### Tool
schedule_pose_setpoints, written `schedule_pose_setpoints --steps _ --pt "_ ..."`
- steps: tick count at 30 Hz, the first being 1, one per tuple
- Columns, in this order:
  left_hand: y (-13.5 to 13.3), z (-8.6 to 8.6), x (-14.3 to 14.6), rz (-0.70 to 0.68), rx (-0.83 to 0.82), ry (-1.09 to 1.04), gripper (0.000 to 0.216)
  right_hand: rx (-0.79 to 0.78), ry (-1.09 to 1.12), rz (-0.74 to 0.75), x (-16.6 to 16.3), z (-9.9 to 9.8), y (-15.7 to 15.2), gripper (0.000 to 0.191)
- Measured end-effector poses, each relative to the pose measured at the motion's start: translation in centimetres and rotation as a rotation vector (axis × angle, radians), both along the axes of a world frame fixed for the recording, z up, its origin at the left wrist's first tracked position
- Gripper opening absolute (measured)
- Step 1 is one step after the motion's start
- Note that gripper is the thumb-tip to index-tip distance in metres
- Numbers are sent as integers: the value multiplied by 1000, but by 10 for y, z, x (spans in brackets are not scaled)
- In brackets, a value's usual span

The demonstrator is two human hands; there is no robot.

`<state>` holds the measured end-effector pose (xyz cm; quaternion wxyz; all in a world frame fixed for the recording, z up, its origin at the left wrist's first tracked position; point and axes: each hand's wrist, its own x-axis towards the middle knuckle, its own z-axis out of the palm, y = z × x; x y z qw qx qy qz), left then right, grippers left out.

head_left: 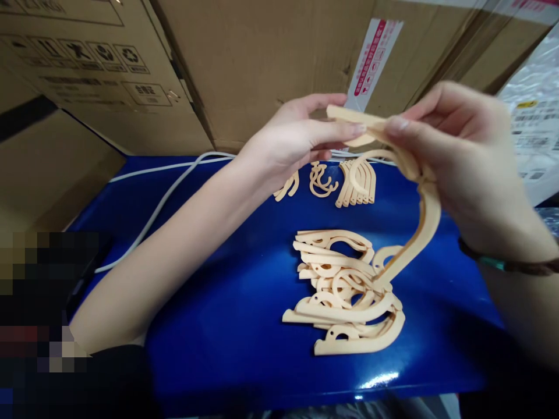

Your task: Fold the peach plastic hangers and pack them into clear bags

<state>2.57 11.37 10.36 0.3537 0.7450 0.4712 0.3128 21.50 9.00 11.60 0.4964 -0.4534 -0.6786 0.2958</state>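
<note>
Both my hands are raised above a glossy blue table. Between them they hold a long curved beige rubber piece that hangs down from my fingers toward the table. My left hand pinches its upper end with thumb and fingers. My right hand grips the same piece just to the right, thumb on top. Below lies a loose pile of similar beige curved pieces. Its lower end reaches that pile.
A neat row of curved pieces, a curly piece and another small one lie farther back. A white cable crosses the table's left. Cardboard boxes stand behind and at left. A wrapped parcel is at right.
</note>
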Motion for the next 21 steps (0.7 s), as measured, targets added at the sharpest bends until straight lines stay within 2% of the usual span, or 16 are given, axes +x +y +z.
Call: schedule_pose_setpoints --steps 3,5,9,11,14,18,19,21 --pt "6 -2 -3 -15 63 -26 44 127 -74 -58 4 12 9 20" --pt "12 -6 -6 -6 77 -28 39 175 -228 -82 10 15 17 23" --pt "18 -14 -5 38 75 58 41 311 -805 -171 17 6 25 30" --pt "17 -14 -1 21 51 68 38 366 -1074 -208 15 0 24 39" --pt "11 -11 5 -15 15 51 39 374 -1312 -243 7 -6 20 49" --pt "5 -11 10 -21 -9 39 39 353 -1435 -209 0 -12 21 42" --pt "5 -13 11 -10 -4 60 39 341 -1414 -175 0 -14 23 36" --pt "5 -16 12 26 51 131 36 246 -1188 -94 2 -17 30 24"
